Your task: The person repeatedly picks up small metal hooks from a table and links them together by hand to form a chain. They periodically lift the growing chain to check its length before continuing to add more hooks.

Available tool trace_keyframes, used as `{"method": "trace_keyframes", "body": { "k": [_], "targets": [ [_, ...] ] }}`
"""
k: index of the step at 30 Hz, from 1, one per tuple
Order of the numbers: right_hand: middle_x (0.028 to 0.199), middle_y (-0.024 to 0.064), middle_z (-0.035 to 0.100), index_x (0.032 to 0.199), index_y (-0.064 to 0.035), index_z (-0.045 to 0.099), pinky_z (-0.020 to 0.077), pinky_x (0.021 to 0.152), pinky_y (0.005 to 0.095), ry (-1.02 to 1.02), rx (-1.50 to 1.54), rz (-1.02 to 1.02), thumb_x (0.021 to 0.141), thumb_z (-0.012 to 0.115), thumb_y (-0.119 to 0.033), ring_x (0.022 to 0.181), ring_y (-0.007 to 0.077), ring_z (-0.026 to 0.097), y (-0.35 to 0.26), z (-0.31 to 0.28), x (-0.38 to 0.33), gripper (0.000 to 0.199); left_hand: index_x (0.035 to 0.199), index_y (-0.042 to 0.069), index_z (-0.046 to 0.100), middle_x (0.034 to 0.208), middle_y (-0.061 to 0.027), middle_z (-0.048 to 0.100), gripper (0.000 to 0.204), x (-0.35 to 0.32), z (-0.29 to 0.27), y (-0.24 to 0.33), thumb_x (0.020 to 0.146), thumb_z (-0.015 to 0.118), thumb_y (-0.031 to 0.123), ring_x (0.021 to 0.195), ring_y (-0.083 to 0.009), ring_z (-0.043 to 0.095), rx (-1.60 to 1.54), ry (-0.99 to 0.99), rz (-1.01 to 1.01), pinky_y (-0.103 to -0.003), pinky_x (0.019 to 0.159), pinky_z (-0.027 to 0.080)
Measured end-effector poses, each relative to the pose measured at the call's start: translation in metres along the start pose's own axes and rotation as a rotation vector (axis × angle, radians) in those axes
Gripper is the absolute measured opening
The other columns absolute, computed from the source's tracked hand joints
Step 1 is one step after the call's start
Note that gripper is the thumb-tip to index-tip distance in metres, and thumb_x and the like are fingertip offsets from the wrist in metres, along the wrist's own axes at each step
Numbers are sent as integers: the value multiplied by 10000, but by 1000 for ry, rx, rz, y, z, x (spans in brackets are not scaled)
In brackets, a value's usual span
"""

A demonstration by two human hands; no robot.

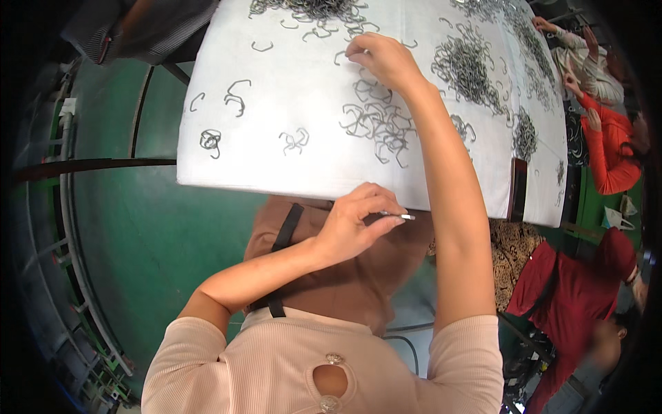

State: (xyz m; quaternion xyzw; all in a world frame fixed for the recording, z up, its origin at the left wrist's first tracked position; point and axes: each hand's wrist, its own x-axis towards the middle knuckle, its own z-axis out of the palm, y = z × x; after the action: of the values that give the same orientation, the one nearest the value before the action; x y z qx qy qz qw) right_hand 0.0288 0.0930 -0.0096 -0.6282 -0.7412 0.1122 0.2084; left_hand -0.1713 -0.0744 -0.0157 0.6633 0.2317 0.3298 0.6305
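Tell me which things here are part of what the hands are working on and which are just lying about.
In hand:
right hand reaching into the loose wire clips
left hand pinching a small metal piece
white table

Lying about:
far clip piles
dark phone at the table edge
green floor

One white table (pixel 276 165). Two own hands: left hand (pixel 358 221), right hand (pixel 383 58). One thin metal piece (pixel 400 217) pinched in the left. Bent wire clips beyond counting: four large heaps (pixel 465 69), one loose cluster (pixel 376 121), about six strays (pixel 236 96) at the left. One dark flat phone-like slab (pixel 518 188). Three other people at the right, one in an orange sleeve (pixel 607 145).
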Motion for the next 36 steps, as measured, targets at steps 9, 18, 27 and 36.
{"method": "trace_keyframes", "body": {
  "k": [9,18,27,36],
  "targets": [
    [928,101,678,941,-85,645,491,799,396,-426,-234,94,839,637,-190,910,261,635,-8,12,48,147,919,38,704,887,-73,654,144,-3,-5,-6,778,710,10,824,-194,609,49,21,39,-294,736,494],
    [768,60,650,895,-20,673,452,610,269,281,400,327,804,686,-90,695,150,604,-69,-59,-152,116,945,30,694,901,-89,657,153,-6,1,-10,794,699,8,775,-168,620,61,-29,8,-271,699,501],
    [830,97,678,899,19,612,464,512,196,625,1108,822,867,664,-30,686,118,664,-145,-33,-273,78,901,11,683,859,-76,648,138,-3,15,-1,771,695,-33,699,-144,599,94,-1,10,-262,638,493],
    [849,100,673,906,36,605,524,584,224,816,1000,723,880,645,-4,727,127,668,-150,-18,-278,61,949,24,681,902,-101,659,182,3,25,0,770,694,-7,774,-205,625,216,-130,181,-291,695,505]
  ]
}}
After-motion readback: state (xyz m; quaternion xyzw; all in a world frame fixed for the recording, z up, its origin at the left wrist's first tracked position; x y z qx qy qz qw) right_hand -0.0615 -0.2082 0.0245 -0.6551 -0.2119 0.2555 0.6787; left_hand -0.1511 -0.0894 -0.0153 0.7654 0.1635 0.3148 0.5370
